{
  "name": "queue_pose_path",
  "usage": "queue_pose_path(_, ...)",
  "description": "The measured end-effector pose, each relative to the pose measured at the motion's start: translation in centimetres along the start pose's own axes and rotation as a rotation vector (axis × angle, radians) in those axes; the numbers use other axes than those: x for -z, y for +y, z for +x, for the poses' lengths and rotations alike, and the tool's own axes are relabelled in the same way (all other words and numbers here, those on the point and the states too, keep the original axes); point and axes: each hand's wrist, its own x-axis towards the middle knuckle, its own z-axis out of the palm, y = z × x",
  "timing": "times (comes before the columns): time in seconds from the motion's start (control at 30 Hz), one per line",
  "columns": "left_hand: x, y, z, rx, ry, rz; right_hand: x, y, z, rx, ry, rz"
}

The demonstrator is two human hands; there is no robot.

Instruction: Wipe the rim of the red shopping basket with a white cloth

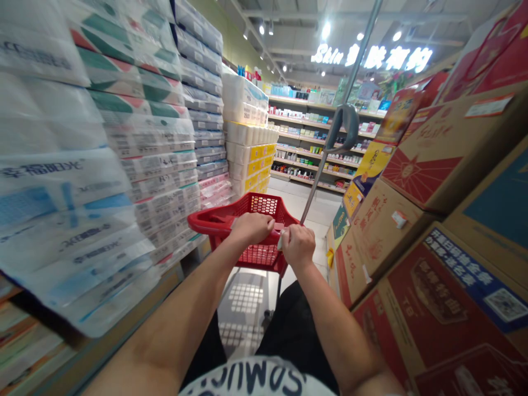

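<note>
A red plastic shopping basket cart (258,257) stands in front of my body, with holes in its walls. My left hand (252,227) is closed over the cart's near rim, around the middle. Just to its right, my right hand (297,243) is closed in a fist at the cart's right corner, with a bit of something pale showing at its thumb side. A long grey metal pole (315,187) with a loop-shaped grey handle (345,129) rises behind my right hand; where its lower end joins is hidden.
Tall stacks of wrapped paper rolls (152,148) line the left side. Cardboard boxes (424,159) are piled on the right. Pale floor (325,212) runs between them towards shelves of small products (313,135) at the back, under a lit sign.
</note>
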Motion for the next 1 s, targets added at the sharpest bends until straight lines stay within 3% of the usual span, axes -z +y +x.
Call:
queue_pose_path(0.2,0.1,0.1,-0.1,0.001,-0.008,0.013,1.0,0.5,4.4,0.036,-0.488,-0.069)
queue_pose_path(0.27,0.1,0.1,-0.1,0.002,-0.013,0.011,0.9,0.7,5.0,0.074,-0.585,-0.058)
queue_pose_path(0.33,0.1,0.1,-0.1,0.005,-0.014,0.005,0.7,0.5,4.6,0.058,-0.546,-0.051)
queue_pose_path(0.43,0.2,0.0,-0.2,0.02,-0.013,0.002,0.5,-0.1,3.0,0.009,-0.296,-0.06)
queue_pose_path(0.5,0.2,0.0,-0.1,0.032,-0.013,0.007,0.6,-0.5,2.4,-0.001,-0.216,-0.082)
queue_pose_path(0.67,0.0,-0.1,-0.2,-0.003,0.004,0.022,1.0,-0.3,3.9,0.092,-0.502,-0.067)
queue_pose_path(0.73,0.0,-0.2,-0.2,-0.012,0.011,0.021,1.0,-0.2,4.0,0.113,-0.508,-0.047)
queue_pose_path(0.9,-0.1,-0.3,-0.3,0.01,0.007,0.005,0.3,-0.5,1.8,0.066,-0.124,-0.043)
queue_pose_path(1.0,-0.2,-0.3,-0.3,0.003,0.013,0.004,0.0,-0.7,0.5,0.114,-0.036,-0.038)
